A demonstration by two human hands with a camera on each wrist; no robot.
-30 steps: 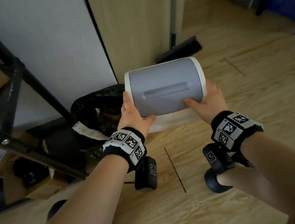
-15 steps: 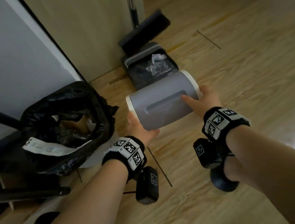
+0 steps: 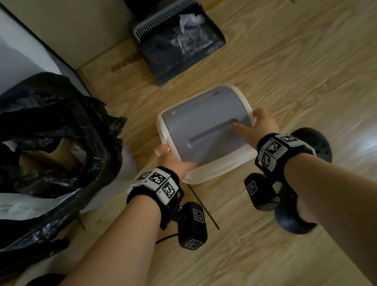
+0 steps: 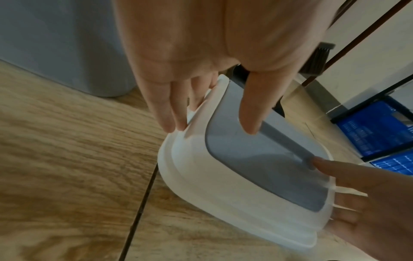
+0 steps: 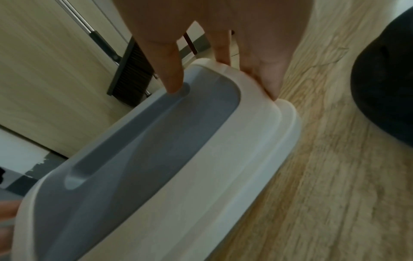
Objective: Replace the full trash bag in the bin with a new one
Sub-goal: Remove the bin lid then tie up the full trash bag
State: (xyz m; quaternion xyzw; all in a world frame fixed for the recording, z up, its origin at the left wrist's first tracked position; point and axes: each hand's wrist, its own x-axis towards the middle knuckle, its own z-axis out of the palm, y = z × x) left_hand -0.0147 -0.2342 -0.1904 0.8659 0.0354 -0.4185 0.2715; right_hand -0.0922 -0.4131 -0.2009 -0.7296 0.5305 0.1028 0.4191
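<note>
Both hands, left hand & right hand, grip bin lid by its ends w/ thumbs on top; best set it flat, clear of full bag beside left.

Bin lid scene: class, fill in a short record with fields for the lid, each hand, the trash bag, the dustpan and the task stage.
lid: white frame with grey flap, the bin lid is off the bin, low over the wooden floor
left hand: left hand grips the lid's left edge
right hand: right hand grips the right edge, one finger on the grey flap
trash bag: black trash bag, full and open, to the left
dustpan: dark dustpan holding scraps, beyond the lid
stage: lid removed; full bag not yet out
</note>
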